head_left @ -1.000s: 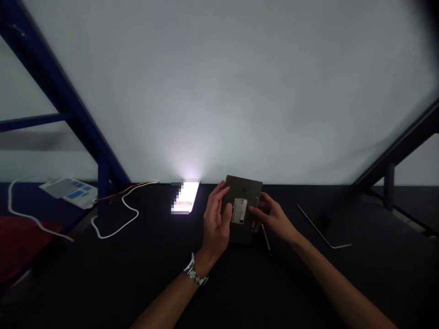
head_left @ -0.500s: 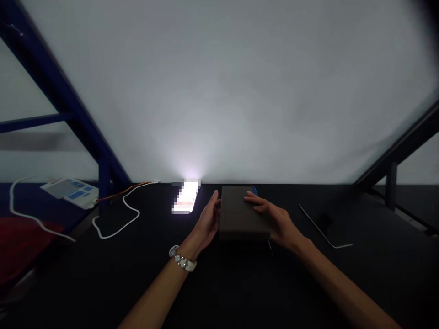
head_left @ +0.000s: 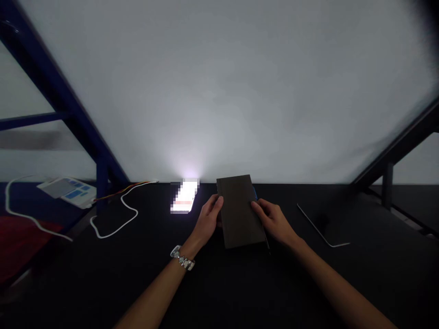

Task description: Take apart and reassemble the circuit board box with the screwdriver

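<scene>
A dark grey-brown book-like item (head_left: 240, 212) with a flat cover is held between my two hands over the black table (head_left: 206, 292). My left hand (head_left: 207, 219) grips its left edge, thumb on top of the cover and fingers beneath. On the opposite edge, my right hand (head_left: 272, 219) has its thumb on the cover, with the other fingers curled at the side. Something blue (head_left: 254, 193) shows past the item's right edge, mostly hidden. A thin shiny line pokes out near its lower right corner; what it belongs to cannot be made out.
A glowing phone (head_left: 185, 196) lies left of my hands. Farther left are a white cable (head_left: 137, 212), a white and blue card-like item (head_left: 73, 192) and red fabric (head_left: 24, 246). A dark flat object with a shiny edge (head_left: 317, 230) lies right. Blue frame bars (head_left: 68, 105) rise left.
The book-like item has been raised and tilted, so more of its cover faces me. My left thumb has come onto the cover, and my right hand has shifted from its top to the right edge.
</scene>
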### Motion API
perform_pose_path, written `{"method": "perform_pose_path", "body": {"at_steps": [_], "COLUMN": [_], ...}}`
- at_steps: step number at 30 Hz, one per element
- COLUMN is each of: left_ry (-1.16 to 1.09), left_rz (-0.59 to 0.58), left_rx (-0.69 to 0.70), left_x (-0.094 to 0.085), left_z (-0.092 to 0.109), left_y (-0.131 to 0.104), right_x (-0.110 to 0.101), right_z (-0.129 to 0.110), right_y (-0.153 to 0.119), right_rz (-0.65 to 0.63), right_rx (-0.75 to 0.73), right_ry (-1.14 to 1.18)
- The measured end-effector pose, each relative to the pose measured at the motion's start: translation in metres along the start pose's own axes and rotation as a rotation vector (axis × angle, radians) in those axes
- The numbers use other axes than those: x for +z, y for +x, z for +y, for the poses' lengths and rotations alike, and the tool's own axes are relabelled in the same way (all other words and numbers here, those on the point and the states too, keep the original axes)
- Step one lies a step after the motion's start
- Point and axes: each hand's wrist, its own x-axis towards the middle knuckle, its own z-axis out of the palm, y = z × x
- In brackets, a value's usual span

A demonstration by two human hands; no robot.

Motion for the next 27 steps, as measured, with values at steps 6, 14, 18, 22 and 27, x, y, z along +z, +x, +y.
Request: {"method": "perform_pose_path", "body": {"at_steps": [6,14,18,22,27], "left_ry": [0.013,0.180,0.176,0.234,0.779], "left_rz": [0.084,0.128,0.029,-0.044,0.007], "left_rx": [0.038,-0.103,-0.218,-0.248,-0.109], "left_x": [-0.006,-0.014,-0.002,0.004,0.007], "left_z": [-0.002,-0.016,-0.023,-0.021,-0.010], "left_y": [0.003,0.008,0.002,-0.001,-0.004], "right_x": [-0.008,-0.039,-0.040,-0.038,-0.036], "right_z": [0.002,0.012,0.009,-0.001,-0.016], "right_y": [0.004,0.018,0.022,0.026,0.047], "right_rz": [0.088,0.343,0.338,0.219,0.009], "right_rx": [0.041,0.088,0.036,-0.067,-0.313], "right_ry": [0.142,0.423,0.414,0.259,-0.210]}}
